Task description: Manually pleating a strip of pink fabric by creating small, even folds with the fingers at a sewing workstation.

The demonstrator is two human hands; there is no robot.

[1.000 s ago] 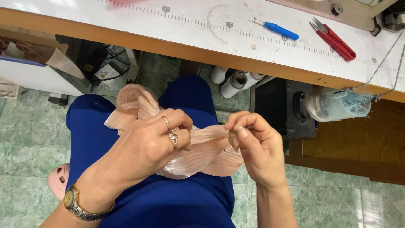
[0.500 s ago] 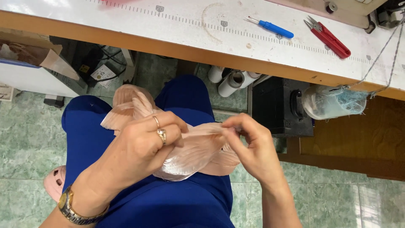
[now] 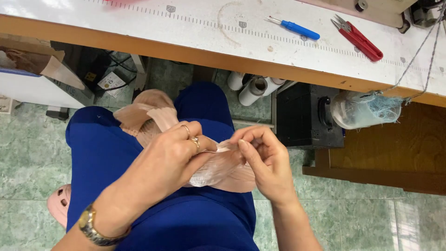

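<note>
So the person's sitting down, blue trousers filling most of the near view, with a piece of thin peach-pink pleated fabric bunched up over the lap. The left hand has its grip closed over the middle of the fabric, fingers wrapped across the top of it, two rings on the ring finger and a gold wristwatch down at the wrist. The right hand is right beside it, thumb and fingertips pinched shut on the fabric's edge, so both hands are holding the same piece and nearly touching each other. The rest of the fabric trails off to the far left, over the left thigh, in a loose crumpled tail. Further away there's the white work surface with a wooden front edge and ruler marks along it. On it, over to the right, lies a blue-handled seam ripper and, just right of that, a pair of red thread snips, both well apart from the hands. Under the surface there's a black box-shaped unit, a few white spools to its left, and a clear jar with blue thread scraps hanging at the right. Green tiled floor, and a pink slipper peeking out near left.
</note>
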